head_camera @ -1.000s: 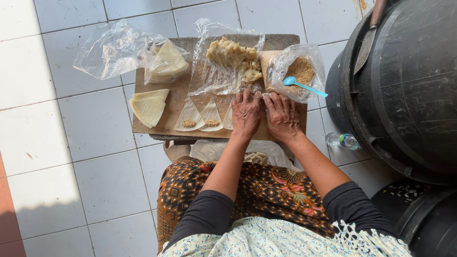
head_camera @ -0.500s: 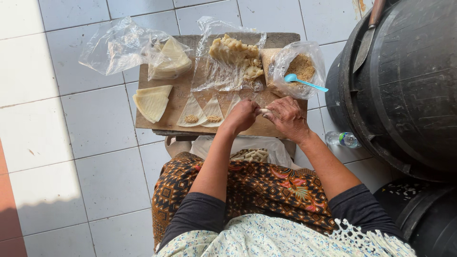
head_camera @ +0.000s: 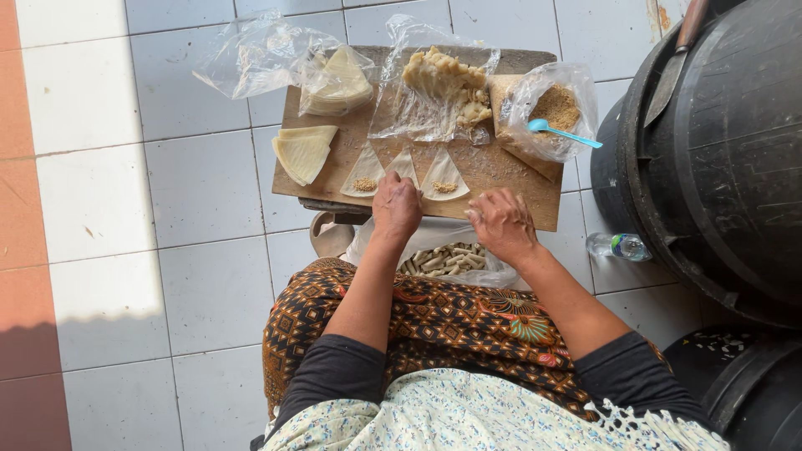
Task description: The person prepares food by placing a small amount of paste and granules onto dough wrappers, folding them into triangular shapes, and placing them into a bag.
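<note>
At lower centre, a bag of finished rolls (head_camera: 443, 259) sits handy on her lap. Left hand (head_camera: 396, 205), fingers curled together, presses a filled triangular wrapper (head_camera: 403, 167) on the wooden board (head_camera: 501, 171); right hand (head_camera: 501, 221) hovers, fingers loosely bent, empty. Spare wrappers (head_camera: 302, 153) wait mid-left.

Both my arms are in dark charcoal long sleeves, pushed up to about the elbow. Over them a light top (head_camera: 468, 413), pale cream with a small blue-green floral print and a white fringed hem on my right. Lap covered by a brown batik cloth (head_camera: 451, 321): orange, black and teal motifs. My hands are bare; no rings or watch that I can make out.
</note>
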